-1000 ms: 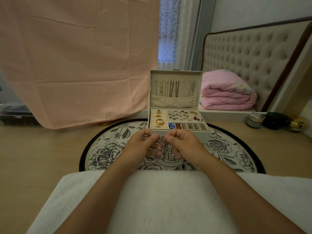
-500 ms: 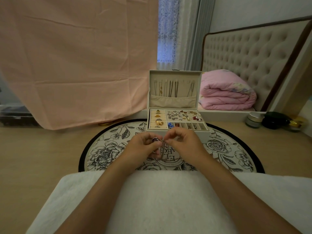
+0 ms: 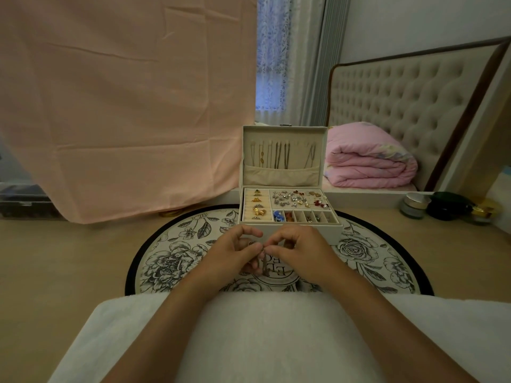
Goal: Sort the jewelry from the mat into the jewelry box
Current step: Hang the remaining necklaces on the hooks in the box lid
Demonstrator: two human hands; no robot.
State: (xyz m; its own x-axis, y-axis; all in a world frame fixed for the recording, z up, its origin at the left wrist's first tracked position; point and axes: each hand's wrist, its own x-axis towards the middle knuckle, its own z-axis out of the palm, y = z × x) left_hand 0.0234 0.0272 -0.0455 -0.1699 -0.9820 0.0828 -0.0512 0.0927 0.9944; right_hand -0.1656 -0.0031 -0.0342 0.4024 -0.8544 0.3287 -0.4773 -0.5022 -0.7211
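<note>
Jewelry piece [image 3: 264, 262], a thin dangling chain, hangs between your hands in the head view, above the floral mat [image 3: 177, 261] and just before the open jewelry box [image 3: 327, 234]. Your left hand [image 3: 232, 255] and right hand [image 3: 302, 252] both pinch it, fingers curled.

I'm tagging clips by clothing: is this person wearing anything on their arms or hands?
No sleeves, gloves, watch or bracelet show. The left forearm and right forearm are bare down to the frame's edge, as are the left hand and right hand. A small ring shape sits at the left fingers; worn or held, I cannot tell.
</note>
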